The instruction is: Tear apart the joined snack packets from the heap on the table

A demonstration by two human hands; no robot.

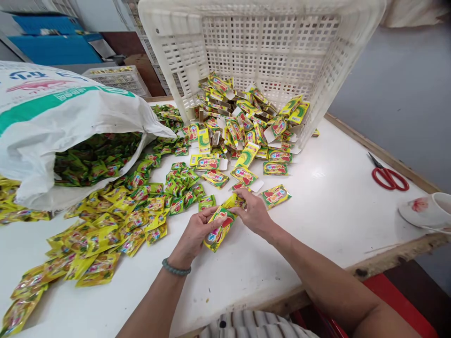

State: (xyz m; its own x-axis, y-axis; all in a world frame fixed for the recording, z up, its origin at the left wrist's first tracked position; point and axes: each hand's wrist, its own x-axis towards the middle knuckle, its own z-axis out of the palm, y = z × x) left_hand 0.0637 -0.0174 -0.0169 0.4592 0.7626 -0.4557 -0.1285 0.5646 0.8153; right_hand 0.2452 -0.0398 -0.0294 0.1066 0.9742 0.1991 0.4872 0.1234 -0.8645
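My left hand (193,235), with a bracelet on its wrist, is closed around a small yellow-green candy box (219,234) printed with fruit and bright letters. At the box's upper end, my right hand (258,213) pinches a yellow packet (231,202); its fingers hide part of it, so how far it sits inside the box cannot be told. Just beyond the right hand lies another flattened-looking box (276,196). Left of my hands are a pile of green packets (181,185) and a spread of yellow packets (102,239).
A white plastic crate (271,47) lies tipped on its side, small boxes (243,122) spilling from it. At left, a white woven sack (81,112) gapes open with green packets inside. Red-handled scissors (389,178) and a white mug (423,213) are near the table's right edge.
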